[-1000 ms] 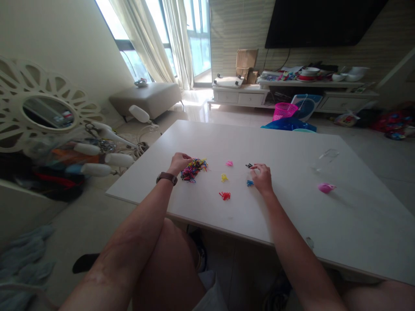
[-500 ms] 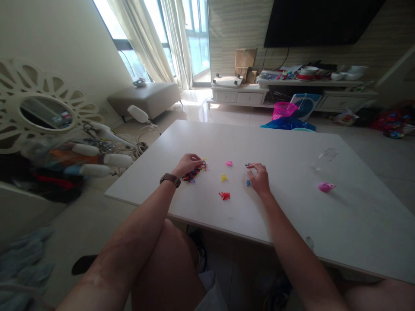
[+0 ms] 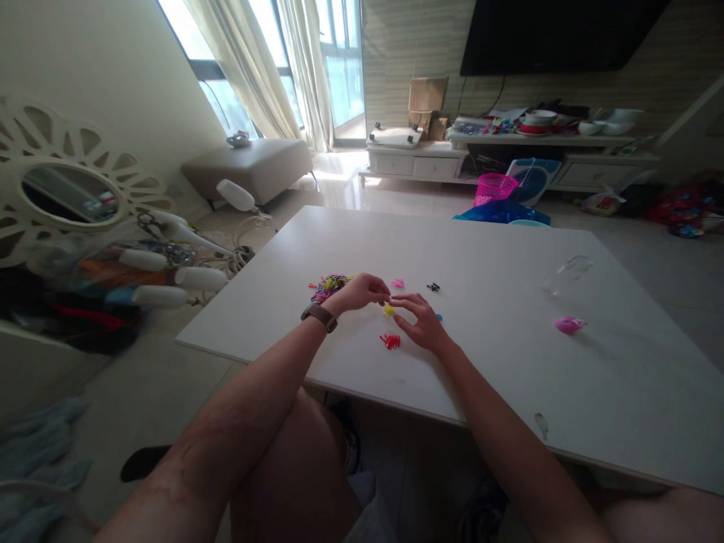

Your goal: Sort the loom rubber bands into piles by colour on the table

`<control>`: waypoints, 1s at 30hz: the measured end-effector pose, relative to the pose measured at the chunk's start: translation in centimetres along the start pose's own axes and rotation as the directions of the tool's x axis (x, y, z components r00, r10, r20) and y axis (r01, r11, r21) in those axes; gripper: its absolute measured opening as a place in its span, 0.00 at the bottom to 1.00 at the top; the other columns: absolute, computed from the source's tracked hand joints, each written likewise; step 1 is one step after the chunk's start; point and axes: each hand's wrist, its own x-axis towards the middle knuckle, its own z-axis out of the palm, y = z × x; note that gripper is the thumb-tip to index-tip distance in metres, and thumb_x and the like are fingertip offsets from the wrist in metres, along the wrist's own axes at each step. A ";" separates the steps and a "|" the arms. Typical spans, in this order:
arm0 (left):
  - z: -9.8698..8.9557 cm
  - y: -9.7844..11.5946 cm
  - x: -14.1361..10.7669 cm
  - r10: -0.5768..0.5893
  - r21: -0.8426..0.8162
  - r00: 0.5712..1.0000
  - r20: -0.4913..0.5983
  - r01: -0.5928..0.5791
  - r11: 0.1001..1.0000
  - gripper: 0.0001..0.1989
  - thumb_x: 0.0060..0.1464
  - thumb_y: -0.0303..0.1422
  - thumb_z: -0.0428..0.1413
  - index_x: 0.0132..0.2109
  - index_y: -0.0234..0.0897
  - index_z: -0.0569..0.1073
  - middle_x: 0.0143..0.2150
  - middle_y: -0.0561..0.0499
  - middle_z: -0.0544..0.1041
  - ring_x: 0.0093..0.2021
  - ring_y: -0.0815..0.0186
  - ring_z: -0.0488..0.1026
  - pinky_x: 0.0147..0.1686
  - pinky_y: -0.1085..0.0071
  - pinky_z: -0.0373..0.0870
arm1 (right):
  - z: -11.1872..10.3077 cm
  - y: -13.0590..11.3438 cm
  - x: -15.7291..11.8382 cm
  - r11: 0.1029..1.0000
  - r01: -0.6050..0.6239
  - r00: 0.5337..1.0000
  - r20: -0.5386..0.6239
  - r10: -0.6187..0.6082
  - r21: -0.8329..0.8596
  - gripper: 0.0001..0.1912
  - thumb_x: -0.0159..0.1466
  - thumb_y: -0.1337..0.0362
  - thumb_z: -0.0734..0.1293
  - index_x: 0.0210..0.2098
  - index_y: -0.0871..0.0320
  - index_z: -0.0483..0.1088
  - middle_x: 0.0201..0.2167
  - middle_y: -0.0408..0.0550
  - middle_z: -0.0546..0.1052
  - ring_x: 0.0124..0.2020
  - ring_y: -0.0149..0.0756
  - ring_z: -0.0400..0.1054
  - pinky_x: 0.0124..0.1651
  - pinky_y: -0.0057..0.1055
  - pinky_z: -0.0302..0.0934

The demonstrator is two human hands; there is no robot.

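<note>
My left hand (image 3: 365, 292), a brown-strapped watch on its wrist, has its fingertips pinched together just above the small yellow bunch of rubber bands (image 3: 388, 310); anything in the pinch is too small to make out. My right hand (image 3: 419, 323) reaches in from the right, fingers stretched and thumb apart, its fingertips close to the left ones. Beside the left wrist lies a multicoloured heap of rubber bands (image 3: 330, 286). Around the hands are pink bands (image 3: 397, 283), black bands (image 3: 433, 287), red bands (image 3: 390, 342) and blue bands (image 3: 440, 317), the blue partly covered by my right hand.
On the right of the white table (image 3: 498, 362) are a clear plastic container (image 3: 571, 273) and a pink object (image 3: 570, 325). A small clear piece (image 3: 541, 424) lies by the front edge. Beyond the table stands a pink basket (image 3: 495, 188); a white lamp (image 3: 192, 241) stands to the left.
My left hand has moved right from the mixed heap, uncovering it. My right hand has moved left from the black bands, which now lie uncovered, to meet the left hand above the yellow bunch.
</note>
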 end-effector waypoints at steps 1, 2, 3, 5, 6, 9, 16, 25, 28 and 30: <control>0.1 -0.1 0.1 0.003 0.001 1.000 0.007 -0.003 1.000 0.11 0.50 0.34 0.64 0.38 0.29 0.79 0.32 0.42 0.82 0.34 0.64 0.78 0.33 0.72 0.70 | 0.0 -0.1 0.0 1.000 0.003 1.000 0.003 -0.003 0.012 0.15 0.65 0.65 0.68 0.51 0.49 0.74 0.53 0.47 0.77 0.53 0.44 0.69 0.57 0.48 0.63; 0.2 -0.1 0.2 0.003 0.002 1.000 0.011 -0.003 1.000 0.11 0.50 0.33 0.64 0.37 0.29 0.79 0.32 0.42 0.82 0.34 0.64 0.78 0.33 0.72 0.70 | -0.1 -0.1 0.0 1.000 0.006 1.000 0.006 -0.006 0.024 0.15 0.65 0.65 0.68 0.52 0.49 0.74 0.52 0.47 0.77 0.53 0.44 0.69 0.57 0.47 0.63; 0.3 -0.1 0.3 0.000 0.005 1.000 0.015 -0.001 1.000 0.10 0.50 0.33 0.64 0.37 0.29 0.79 0.32 0.42 0.82 0.34 0.65 0.78 0.32 0.73 0.70 | -0.1 -0.1 0.0 0.999 0.008 1.000 0.005 -0.008 0.034 0.15 0.66 0.65 0.68 0.52 0.49 0.74 0.51 0.47 0.77 0.52 0.44 0.69 0.56 0.47 0.64; 0.4 0.2 0.2 -0.007 0.016 1.000 0.019 0.007 1.000 0.10 0.49 0.33 0.64 0.37 0.29 0.79 0.31 0.43 0.82 0.33 0.65 0.78 0.31 0.73 0.69 | -0.2 -0.2 0.1 0.999 0.011 1.000 0.001 -0.011 0.049 0.15 0.66 0.65 0.67 0.51 0.49 0.75 0.50 0.47 0.78 0.51 0.43 0.69 0.56 0.47 0.64; 0.4 0.3 0.2 -0.012 0.024 1.000 0.020 0.011 1.000 0.10 0.49 0.33 0.64 0.37 0.29 0.80 0.31 0.43 0.82 0.33 0.65 0.78 0.31 0.73 0.68 | -0.2 -0.3 0.1 0.998 0.014 1.000 -0.004 -0.014 0.056 0.14 0.66 0.65 0.67 0.51 0.49 0.75 0.49 0.47 0.78 0.51 0.43 0.69 0.56 0.46 0.64; 0.4 0.8 0.0 -0.032 0.051 0.999 0.029 0.031 0.998 0.11 0.49 0.35 0.64 0.36 0.29 0.80 0.31 0.43 0.82 0.32 0.65 0.77 0.28 0.74 0.66 | -0.1 -0.3 0.1 0.997 0.015 1.000 -0.012 -0.014 0.070 0.13 0.66 0.65 0.67 0.50 0.49 0.75 0.48 0.46 0.78 0.50 0.42 0.70 0.55 0.45 0.65; 0.3 0.4 0.0 -0.021 0.116 0.996 0.090 0.011 0.993 0.15 0.47 0.38 0.66 0.35 0.28 0.80 0.29 0.46 0.80 0.27 0.69 0.71 0.26 0.74 0.62 | -0.1 -0.3 0.1 0.995 0.003 1.000 -0.023 -0.001 0.097 0.09 0.66 0.66 0.67 0.45 0.51 0.76 0.44 0.46 0.80 0.48 0.41 0.71 0.53 0.44 0.66; 0.2 0.2 0.0 0.020 0.135 0.993 0.118 -0.036 0.990 0.13 0.45 0.36 0.67 0.33 0.29 0.79 0.29 0.46 0.80 0.30 0.67 0.74 0.30 0.72 0.67 | -0.3 -0.6 0.1 0.994 -0.008 1.000 -0.014 0.009 0.106 0.08 0.66 0.66 0.66 0.42 0.52 0.77 0.41 0.47 0.80 0.46 0.40 0.72 0.51 0.42 0.67; 0.2 0.4 -0.1 0.028 0.147 0.992 0.123 -0.046 0.988 0.13 0.45 0.36 0.66 0.33 0.29 0.80 0.28 0.47 0.80 0.29 0.67 0.74 0.29 0.73 0.66 | -0.2 -0.5 0.1 0.994 -0.005 1.000 -0.017 0.007 0.111 0.07 0.66 0.66 0.66 0.41 0.52 0.77 0.41 0.47 0.81 0.45 0.40 0.72 0.51 0.42 0.67; 0.2 0.4 -0.1 0.034 0.146 0.991 0.133 -0.054 0.988 0.12 0.45 0.36 0.66 0.33 0.29 0.80 0.28 0.47 0.79 0.29 0.67 0.73 0.29 0.73 0.66 | -0.2 -0.5 0.1 0.993 -0.005 1.000 -0.022 0.008 0.117 0.07 0.66 0.66 0.66 0.41 0.52 0.77 0.40 0.47 0.81 0.45 0.40 0.72 0.51 0.42 0.67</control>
